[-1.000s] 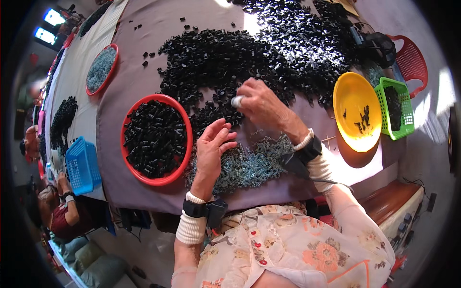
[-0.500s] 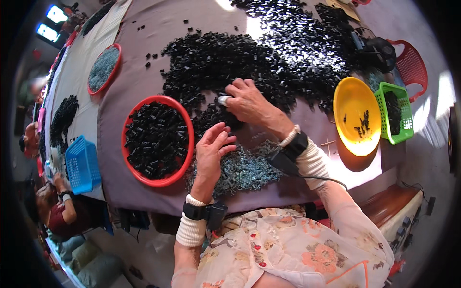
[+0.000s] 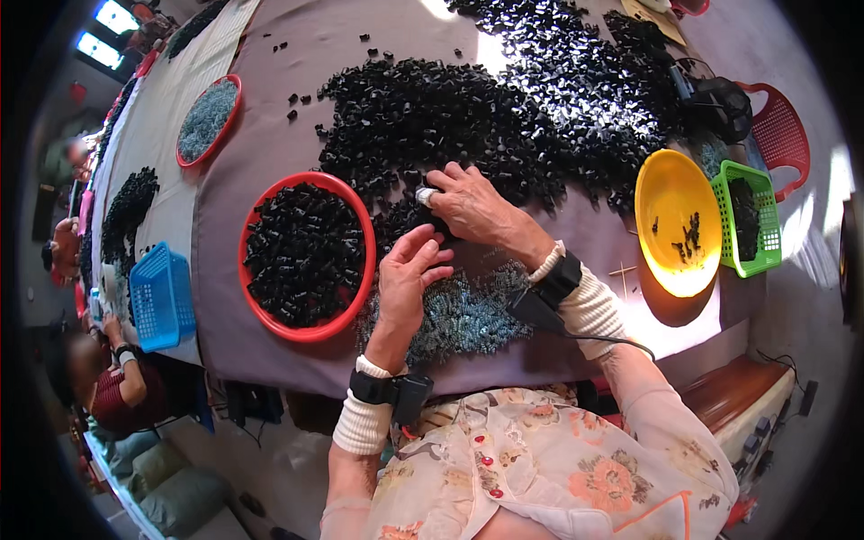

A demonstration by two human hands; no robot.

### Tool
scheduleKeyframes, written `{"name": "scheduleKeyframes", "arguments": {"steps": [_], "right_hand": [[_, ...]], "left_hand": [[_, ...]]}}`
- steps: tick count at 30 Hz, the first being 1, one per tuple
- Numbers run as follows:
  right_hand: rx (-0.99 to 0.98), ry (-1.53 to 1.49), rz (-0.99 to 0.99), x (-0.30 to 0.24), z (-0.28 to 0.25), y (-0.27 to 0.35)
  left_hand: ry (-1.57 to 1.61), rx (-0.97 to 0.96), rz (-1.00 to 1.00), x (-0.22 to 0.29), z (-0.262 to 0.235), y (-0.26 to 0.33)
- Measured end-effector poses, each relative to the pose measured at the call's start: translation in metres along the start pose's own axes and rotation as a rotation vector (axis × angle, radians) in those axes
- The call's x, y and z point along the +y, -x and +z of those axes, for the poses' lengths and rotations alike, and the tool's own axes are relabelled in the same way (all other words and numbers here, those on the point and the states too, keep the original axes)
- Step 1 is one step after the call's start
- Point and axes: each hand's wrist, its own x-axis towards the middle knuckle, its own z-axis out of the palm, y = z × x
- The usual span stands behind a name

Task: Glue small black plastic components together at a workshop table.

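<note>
My right hand (image 3: 477, 205), a white wrap on one fingertip, is bent over the near edge of a heap of small black plastic parts (image 3: 423, 112). Its fingers are drawn together, and whatever they hold is hidden. Just to its left is my left hand (image 3: 403, 286), fingers part-curled but apart, with no object visible in them. Beneath both hands lies a spread of small grey-blue clear pieces (image 3: 463, 315). A red round basin (image 3: 367, 261) full of black parts (image 3: 306, 256) stands left of my left hand.
On the right are a yellow bowl (image 3: 661, 256) with a few black parts, a green basket (image 3: 751, 256) and a small black fan (image 3: 720, 106). A blue basket (image 3: 162, 301) and a red-rimmed tray (image 3: 236, 112) stand left. Another person (image 3: 126, 382) sits far left.
My right hand has shifted slightly down, nearer my left hand. My left hand's fingers have curled in a little. The whole view has shifted slightly.
</note>
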Motion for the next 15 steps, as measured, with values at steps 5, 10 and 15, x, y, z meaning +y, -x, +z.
{"name": "scheduleKeyframes", "arguments": {"steps": [5,10,15], "right_hand": [[0.159,-0.208,-0.089,0.006,-0.033,0.010],[0.273,-0.223,0.075,0.023,-0.070,0.045],[0.093,-0.278,0.157,0.021,-0.059,0.076]], "left_hand": [[0.010,-0.001,0.041,0.003,-0.004,0.001],[0.010,0.019,0.055,0.010,-0.009,-0.001],[-0.013,0.014,0.048,0.013,-0.006,0.002]]}}
